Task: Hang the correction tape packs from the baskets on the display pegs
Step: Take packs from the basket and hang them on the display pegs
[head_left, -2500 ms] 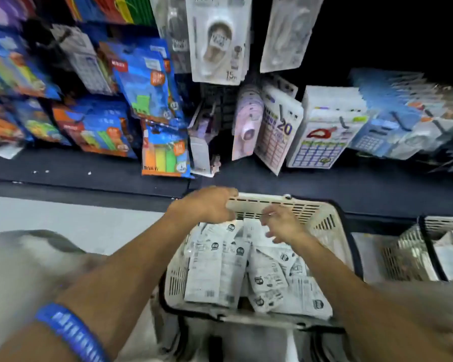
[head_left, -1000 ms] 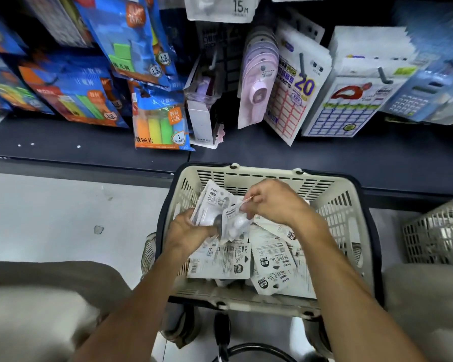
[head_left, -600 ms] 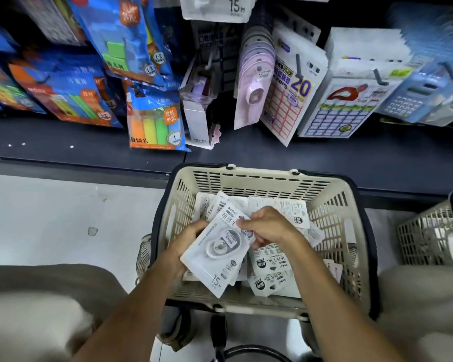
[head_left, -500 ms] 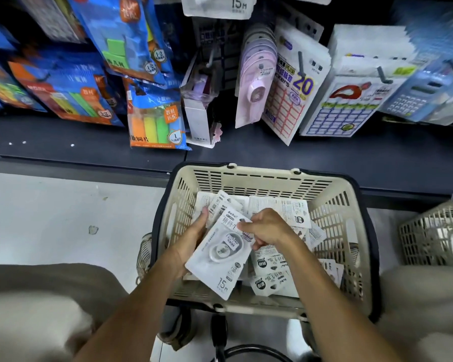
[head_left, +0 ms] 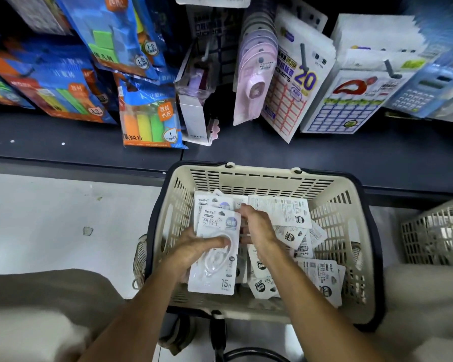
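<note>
A cream basket (head_left: 262,178) with a dark rim sits below me, holding several white correction tape packs (head_left: 317,276). My left hand (head_left: 196,248) grips a small stack of packs (head_left: 215,273) face up over the basket's left side, thumb across the top pack. My right hand (head_left: 256,226) touches the stack's right edge near the top, fingers curled against it. Above, pink correction tape packs (head_left: 254,82) hang on a display peg.
A dark shelf ledge (head_left: 272,145) runs behind the basket. Blue packets (head_left: 147,111), label sheets (head_left: 296,82) and calculators (head_left: 424,92) hang on pegs above it. A second cream basket (head_left: 434,236) stands at the right. Pale floor (head_left: 63,218) lies to the left.
My hands picked packs out of the basket and gathered them into a stack. The stack has turned from tilted to upright in my left hand, and my right hand has slid to its upper right edge.
</note>
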